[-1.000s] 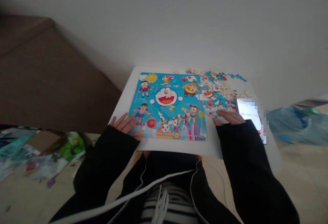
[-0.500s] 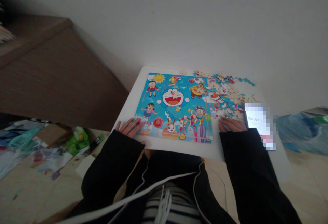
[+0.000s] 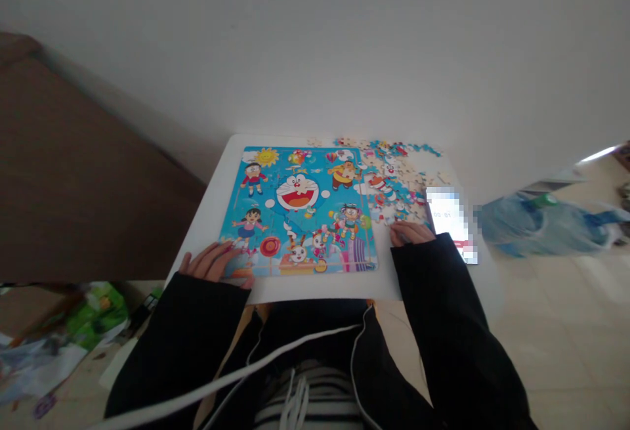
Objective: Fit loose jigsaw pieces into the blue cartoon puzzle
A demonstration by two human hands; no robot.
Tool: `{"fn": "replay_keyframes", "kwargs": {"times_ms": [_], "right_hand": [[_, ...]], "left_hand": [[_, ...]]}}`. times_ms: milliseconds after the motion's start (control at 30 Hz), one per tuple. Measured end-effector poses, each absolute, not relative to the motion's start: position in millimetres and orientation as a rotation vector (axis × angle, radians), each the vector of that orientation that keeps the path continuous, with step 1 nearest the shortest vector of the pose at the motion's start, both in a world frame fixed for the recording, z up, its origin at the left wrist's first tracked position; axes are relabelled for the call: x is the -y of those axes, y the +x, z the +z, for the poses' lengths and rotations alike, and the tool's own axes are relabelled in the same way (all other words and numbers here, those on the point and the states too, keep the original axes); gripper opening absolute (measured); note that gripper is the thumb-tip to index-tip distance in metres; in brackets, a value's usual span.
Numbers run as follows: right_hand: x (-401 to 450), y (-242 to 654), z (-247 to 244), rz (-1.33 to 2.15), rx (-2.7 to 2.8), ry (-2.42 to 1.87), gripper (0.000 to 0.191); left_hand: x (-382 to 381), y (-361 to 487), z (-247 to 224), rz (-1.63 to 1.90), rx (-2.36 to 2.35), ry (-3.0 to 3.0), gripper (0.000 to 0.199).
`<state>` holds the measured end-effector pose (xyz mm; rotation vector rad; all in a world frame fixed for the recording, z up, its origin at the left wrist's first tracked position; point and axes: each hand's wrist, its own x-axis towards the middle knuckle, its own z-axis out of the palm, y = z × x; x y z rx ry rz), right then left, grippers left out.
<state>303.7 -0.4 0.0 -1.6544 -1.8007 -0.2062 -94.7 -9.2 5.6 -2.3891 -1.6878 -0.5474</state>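
A blue cartoon jigsaw puzzle board [image 3: 315, 220] lies flat on a white table. My left hand [image 3: 211, 262] rests open at the board's lower left corner, fingers spread over its edge. To the right of the board, my right hand [image 3: 412, 233] is beside a heap of loose puzzle pieces [image 3: 403, 177]. Its fingers are bent together near the heap's front edge; whatever lies between them is too small to make out. Some of the heaped pieces show colour, others their beige backs.
A lit phone [image 3: 445, 216] with a timer and a partly blurred screen lies right of the heap. Behind the table stands a grey wall [image 3: 335, 49]. A brown cabinet [image 3: 83, 174] is at left, and plastic bags [image 3: 551, 223] lie on the floor at right.
The view has swung to the right, so the table sits farther left in it. My right hand's fingers, flatter before, are now more curled. My left hand stays at the board's corner.
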Motion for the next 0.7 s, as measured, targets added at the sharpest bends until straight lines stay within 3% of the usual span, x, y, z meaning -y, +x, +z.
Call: {"fn": "replay_keyframes", "kwargs": {"times_ms": [333,500,700], "right_hand": [[-55.1,308.3,17.0,-0.092,2.066,-1.733,0.036],[-63.0,303.7,9.9,-0.078,2.056,-1.739,0.027],[-53.0,292.1,29.8,-0.116,1.886,-1.717,0.029]], "left_hand": [[1.9,-88.0,2.9,-0.59,1.625,-2.335,0.044],[4.1,-86.9,3.6,-0.626,1.671,-2.359,0.046],[9.7,-82.5,6.0,-0.698,1.704,-2.361,0.046]]}}
